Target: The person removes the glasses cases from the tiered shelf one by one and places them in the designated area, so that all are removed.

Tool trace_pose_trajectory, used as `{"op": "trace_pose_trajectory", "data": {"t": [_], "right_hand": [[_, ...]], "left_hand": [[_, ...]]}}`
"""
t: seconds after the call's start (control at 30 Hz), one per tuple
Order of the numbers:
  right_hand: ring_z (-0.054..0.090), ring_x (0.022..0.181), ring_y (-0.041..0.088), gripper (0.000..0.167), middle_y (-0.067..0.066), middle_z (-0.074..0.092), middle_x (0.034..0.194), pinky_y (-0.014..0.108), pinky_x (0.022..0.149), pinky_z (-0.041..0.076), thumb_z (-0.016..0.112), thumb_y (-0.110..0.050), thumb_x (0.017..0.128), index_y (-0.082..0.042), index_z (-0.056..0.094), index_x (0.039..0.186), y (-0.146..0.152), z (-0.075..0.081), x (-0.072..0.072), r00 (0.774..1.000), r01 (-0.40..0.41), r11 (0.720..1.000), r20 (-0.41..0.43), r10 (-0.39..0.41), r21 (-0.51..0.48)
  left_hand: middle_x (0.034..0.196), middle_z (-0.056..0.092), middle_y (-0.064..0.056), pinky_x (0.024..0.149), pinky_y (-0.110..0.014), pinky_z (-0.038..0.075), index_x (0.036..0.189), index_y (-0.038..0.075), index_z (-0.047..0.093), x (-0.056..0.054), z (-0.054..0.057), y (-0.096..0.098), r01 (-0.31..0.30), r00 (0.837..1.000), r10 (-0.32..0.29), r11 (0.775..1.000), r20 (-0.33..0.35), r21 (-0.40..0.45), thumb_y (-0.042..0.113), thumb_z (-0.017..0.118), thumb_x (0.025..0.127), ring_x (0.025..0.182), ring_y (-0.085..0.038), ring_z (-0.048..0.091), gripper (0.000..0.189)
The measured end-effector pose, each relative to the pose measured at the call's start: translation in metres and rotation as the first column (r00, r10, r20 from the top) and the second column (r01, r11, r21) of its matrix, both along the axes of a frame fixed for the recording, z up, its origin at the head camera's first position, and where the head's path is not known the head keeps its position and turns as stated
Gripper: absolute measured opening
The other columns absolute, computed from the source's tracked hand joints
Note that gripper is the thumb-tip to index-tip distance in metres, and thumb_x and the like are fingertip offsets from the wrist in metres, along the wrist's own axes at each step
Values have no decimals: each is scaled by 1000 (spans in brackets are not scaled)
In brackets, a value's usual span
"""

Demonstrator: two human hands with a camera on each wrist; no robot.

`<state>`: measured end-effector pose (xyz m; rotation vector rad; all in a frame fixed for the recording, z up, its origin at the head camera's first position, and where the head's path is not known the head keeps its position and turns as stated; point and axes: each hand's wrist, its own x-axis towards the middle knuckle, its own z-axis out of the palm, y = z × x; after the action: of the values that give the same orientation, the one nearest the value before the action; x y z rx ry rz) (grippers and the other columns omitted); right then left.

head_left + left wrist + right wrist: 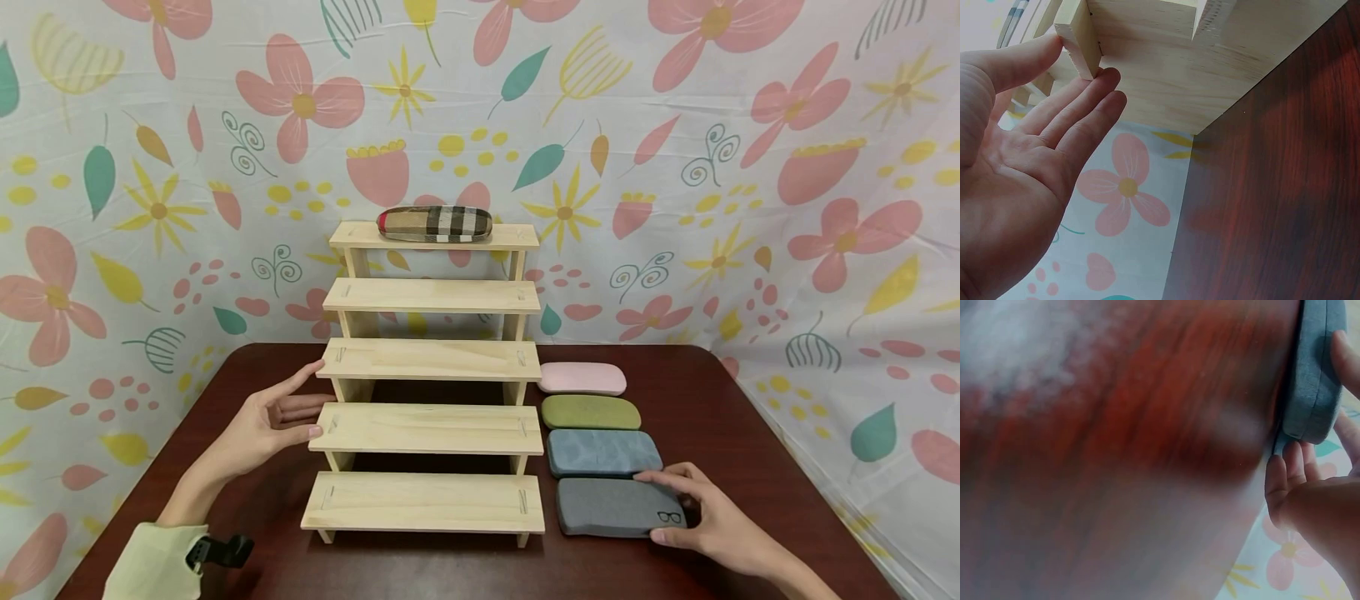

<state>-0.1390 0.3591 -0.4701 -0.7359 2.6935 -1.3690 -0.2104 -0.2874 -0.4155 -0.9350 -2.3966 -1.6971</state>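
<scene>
A pale wooden stepped display stand (431, 358) stands on the table, with a plaid glasses case (435, 223) on its top tier. At the stand's left side, my left hand (258, 421) touches board ends with thumb and outstretched fingers; the left wrist view shows a board end (1077, 40) between thumb and fingers. To the right of the stand, my right hand (701, 517) grips the right end of a grey glasses case (611, 507), thumb at the near edge and index finger at the far edge. This case (1313, 375) shows side-on in the right wrist view.
Behind the grey case lie a blue glasses case (603, 452), a green one (591, 412) and a pink one (582, 377), in a column beside the stand. A flowered cloth (645, 92) hangs behind the dark red table (727, 417).
</scene>
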Motion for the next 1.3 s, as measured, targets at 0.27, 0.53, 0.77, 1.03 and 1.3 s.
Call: {"op": "trace_pose_trajectory", "data": {"t": [0.27, 0.53, 0.77, 1.03, 1.3], "right_hand": [[40, 91, 16, 64, 13, 48, 121, 33, 63, 34, 88, -7, 86, -7, 62, 145, 2, -4, -2, 999, -29, 1000, -46, 29, 4], [42, 95, 14, 65, 11, 48, 121, 32, 65, 37, 88, -7, 86, -8, 62, 146, 2, -4, -3, 998, -30, 999, -59, 30, 14], [47, 101, 12, 66, 9, 49, 121, 28, 77, 42, 89, -8, 85, -8, 63, 145, 2, -3, -3, 995, -23, 999, -92, 27, 43], [48, 102, 12, 65, 10, 49, 121, 29, 79, 42, 89, -8, 86, -8, 62, 145, 1, -4, -4, 996, -35, 999, -85, 38, 34], [47, 103, 12, 66, 11, 48, 122, 29, 79, 43, 88, -9, 86, -9, 62, 146, 2, -3, -3, 998, -27, 999, -59, 29, 37]], "left_hand": [[150, 59, 7, 86, -35, 61, 168, 11, 30, 0, 1, 0, -2, 1000, 2, 1000, 4, 5, -12, 76, 91, 125, -16, 66, 92], [155, 53, 6, 86, -35, 61, 167, 10, 30, 0, 2, 0, 6, 1000, -6, 1000, -5, 9, -13, 75, 91, 125, -17, 66, 92], [154, 55, 4, 85, -35, 62, 168, 12, 30, 0, 2, 0, -6, 1000, 6, 1000, 9, 3, -11, 76, 91, 125, -17, 66, 92], [157, 51, 8, 86, -35, 61, 168, 11, 30, 0, 1, 0, -2, 1000, 2, 1000, 10, 6, -11, 76, 91, 126, -17, 66, 92], [158, 49, 10, 85, -35, 61, 168, 10, 30, 0, 0, 0, 0, 1000, 0, 1000, 3, 7, -12, 76, 91, 125, -17, 66, 92]]}}
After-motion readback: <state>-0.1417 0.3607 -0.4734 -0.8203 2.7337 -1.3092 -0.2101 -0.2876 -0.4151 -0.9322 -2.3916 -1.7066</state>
